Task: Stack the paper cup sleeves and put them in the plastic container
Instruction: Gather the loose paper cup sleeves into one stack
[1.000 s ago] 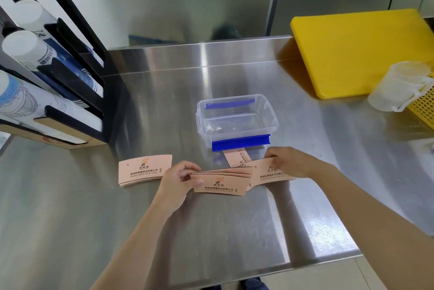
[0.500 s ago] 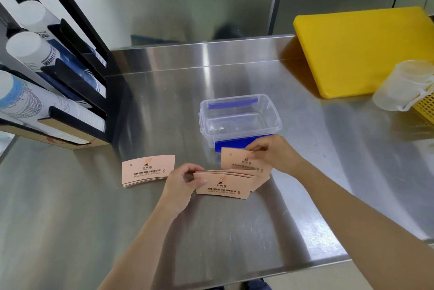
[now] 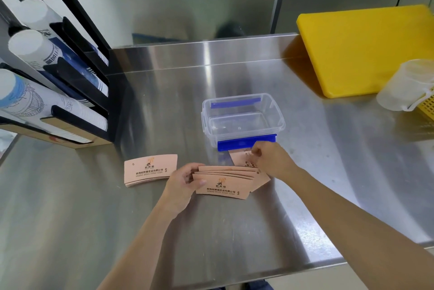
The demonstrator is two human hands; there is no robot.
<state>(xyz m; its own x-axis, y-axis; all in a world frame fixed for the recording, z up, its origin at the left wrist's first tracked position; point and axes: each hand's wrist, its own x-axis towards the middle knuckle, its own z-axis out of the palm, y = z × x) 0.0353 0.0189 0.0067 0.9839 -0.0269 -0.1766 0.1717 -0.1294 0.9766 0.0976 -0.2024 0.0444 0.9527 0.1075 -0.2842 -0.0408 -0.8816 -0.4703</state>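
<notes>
- Head view: steel counter (image 3: 234, 231), seen from above, with both bare forearms reaching in.
- Left hand (image 3: 185, 181) closed on the left end of a fanned stack of sleeves (image 3: 223, 182), thumb on top, other fingers under.
- Right hand (image 3: 272, 160) pinching a single sleeve (image 3: 242, 159) lying just in front of the container; fingertips closed on its far edge.
- Clear plastic container (image 3: 243, 120) with blue clips, open, nothing inside, just behind the hands.
- Second small pile of sleeves (image 3: 150, 169) flat on the counter, left of the left hand, not touched.
- Cup dispenser rack (image 3: 70, 92) at far left; yellow cutting board (image 3: 366, 50) and a translucent jug (image 3: 406, 87) at right.
</notes>
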